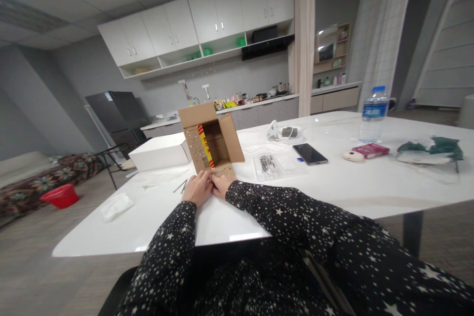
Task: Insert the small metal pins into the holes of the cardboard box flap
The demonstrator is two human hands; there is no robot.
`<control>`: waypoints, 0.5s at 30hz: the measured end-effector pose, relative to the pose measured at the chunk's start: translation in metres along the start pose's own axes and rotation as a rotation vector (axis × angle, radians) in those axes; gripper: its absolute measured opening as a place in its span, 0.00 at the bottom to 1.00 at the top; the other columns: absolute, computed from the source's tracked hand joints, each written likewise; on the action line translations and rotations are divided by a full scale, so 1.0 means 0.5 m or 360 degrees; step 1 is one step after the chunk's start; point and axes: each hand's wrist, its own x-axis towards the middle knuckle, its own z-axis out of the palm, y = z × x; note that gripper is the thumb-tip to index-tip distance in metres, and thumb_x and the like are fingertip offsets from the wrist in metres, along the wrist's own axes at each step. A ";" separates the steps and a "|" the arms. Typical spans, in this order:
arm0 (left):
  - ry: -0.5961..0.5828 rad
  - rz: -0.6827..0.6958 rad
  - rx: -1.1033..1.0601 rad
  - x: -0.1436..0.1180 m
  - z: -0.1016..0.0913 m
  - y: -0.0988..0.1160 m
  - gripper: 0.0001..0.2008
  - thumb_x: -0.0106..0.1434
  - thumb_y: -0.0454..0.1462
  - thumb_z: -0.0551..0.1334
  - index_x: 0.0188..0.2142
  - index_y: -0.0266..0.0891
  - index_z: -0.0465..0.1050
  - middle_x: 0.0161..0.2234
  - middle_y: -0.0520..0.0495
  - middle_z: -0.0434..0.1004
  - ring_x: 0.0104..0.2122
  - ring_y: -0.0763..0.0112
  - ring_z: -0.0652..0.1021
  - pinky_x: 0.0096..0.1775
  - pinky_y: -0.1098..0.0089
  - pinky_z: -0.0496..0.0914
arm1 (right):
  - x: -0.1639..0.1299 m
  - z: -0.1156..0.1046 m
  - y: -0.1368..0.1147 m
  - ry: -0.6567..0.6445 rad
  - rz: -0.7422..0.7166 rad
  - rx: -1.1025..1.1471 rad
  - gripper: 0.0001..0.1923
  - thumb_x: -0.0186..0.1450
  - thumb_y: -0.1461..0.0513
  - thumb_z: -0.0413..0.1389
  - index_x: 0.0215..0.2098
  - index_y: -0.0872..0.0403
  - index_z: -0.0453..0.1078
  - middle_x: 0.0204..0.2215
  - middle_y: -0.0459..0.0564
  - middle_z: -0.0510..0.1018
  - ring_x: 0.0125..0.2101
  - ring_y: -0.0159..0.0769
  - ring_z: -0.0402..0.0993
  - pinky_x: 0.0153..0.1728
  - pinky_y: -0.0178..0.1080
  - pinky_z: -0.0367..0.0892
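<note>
Box (pixel 218 145) stands open on the table (pixel 240 217), just beyond the grip; it seems placed so near in order that both hands can work at its lower front without stretching. Left hand (pixel 199 189) and right hand (pixel 221 186) meet at this lower edge, with fingers bent and close together; I cannot tell whether they pinch some small piece, because the fingers hide it; perhaps 1 hand steadies the box for the other. Case (pixel 287 164) lies open to the right of the grip, probably for easy reach.

I count 2 hands, 1 box with 1 strip of tape (pixel 205 145), and 1 case; 1 phone (pixel 310 153) and 1 bottle (pixel 373 113) are farther right; 2 thin sticks (pixel 179 186) lie just left of the grip, 1 white carton (pixel 159 152) farther left and beyond; metal bits (pixel 266 163) in the case and shiny dots (pixel 195 144) on the box are too small for exact counting.
</note>
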 end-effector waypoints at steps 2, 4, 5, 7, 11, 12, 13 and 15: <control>0.0028 0.0014 0.0032 0.000 0.001 -0.001 0.15 0.59 0.34 0.51 0.47 0.41 0.63 0.41 0.46 0.71 0.38 0.65 0.73 0.42 0.64 0.65 | 0.002 0.003 0.000 0.0008 0.0004 -0.0010 0.22 0.62 0.57 0.44 0.53 0.54 0.57 0.38 0.58 0.76 0.36 0.47 0.75 0.34 0.44 0.68; 0.0064 0.0030 0.0062 0.001 0.003 -0.002 0.15 0.60 0.34 0.51 0.47 0.41 0.63 0.41 0.45 0.70 0.38 0.65 0.73 0.41 0.64 0.65 | 0.004 0.006 0.000 0.0013 0.0005 -0.0013 0.21 0.62 0.56 0.44 0.52 0.54 0.59 0.38 0.58 0.76 0.36 0.48 0.75 0.34 0.45 0.68; 0.0082 0.0036 0.0074 0.002 0.005 -0.004 0.15 0.60 0.34 0.51 0.47 0.41 0.63 0.41 0.45 0.70 0.39 0.64 0.73 0.41 0.64 0.65 | 0.004 0.007 0.001 0.0017 0.0003 -0.0012 0.21 0.62 0.56 0.44 0.51 0.55 0.60 0.37 0.57 0.76 0.36 0.48 0.75 0.33 0.45 0.68; 0.0121 0.0040 0.0091 0.003 0.008 -0.006 0.15 0.60 0.34 0.51 0.47 0.41 0.63 0.42 0.45 0.70 0.40 0.64 0.72 0.42 0.64 0.64 | 0.006 0.009 0.001 0.0029 0.0001 -0.0012 0.20 0.62 0.55 0.44 0.50 0.54 0.61 0.37 0.57 0.76 0.35 0.48 0.75 0.33 0.45 0.68; 0.0205 0.0012 0.0113 0.005 0.012 -0.009 0.14 0.61 0.34 0.50 0.47 0.41 0.63 0.42 0.44 0.70 0.43 0.64 0.71 0.43 0.64 0.63 | 0.007 0.012 0.002 0.0027 0.0013 -0.0016 0.20 0.61 0.56 0.45 0.49 0.54 0.60 0.37 0.56 0.76 0.36 0.47 0.74 0.33 0.44 0.68; 0.0222 0.0006 0.0115 0.006 0.012 -0.009 0.14 0.61 0.33 0.50 0.47 0.41 0.64 0.43 0.44 0.70 0.44 0.64 0.71 0.44 0.64 0.63 | 0.007 0.012 0.003 0.0019 0.0012 -0.0016 0.20 0.61 0.56 0.45 0.50 0.54 0.60 0.38 0.56 0.76 0.36 0.47 0.74 0.34 0.44 0.68; 0.0237 0.0004 0.0114 0.007 0.012 -0.009 0.14 0.62 0.33 0.50 0.47 0.41 0.64 0.43 0.44 0.71 0.44 0.64 0.71 0.44 0.64 0.63 | 0.007 0.012 0.003 0.0009 0.0012 -0.0018 0.20 0.61 0.56 0.45 0.50 0.54 0.60 0.38 0.56 0.76 0.36 0.46 0.74 0.34 0.44 0.68; 0.0259 0.0010 0.0101 0.010 0.011 -0.009 0.14 0.62 0.33 0.50 0.47 0.40 0.64 0.44 0.44 0.71 0.45 0.64 0.70 0.44 0.64 0.62 | 0.007 0.011 0.003 -0.0007 0.0014 -0.0027 0.19 0.61 0.56 0.45 0.49 0.53 0.60 0.38 0.56 0.76 0.36 0.46 0.74 0.34 0.45 0.68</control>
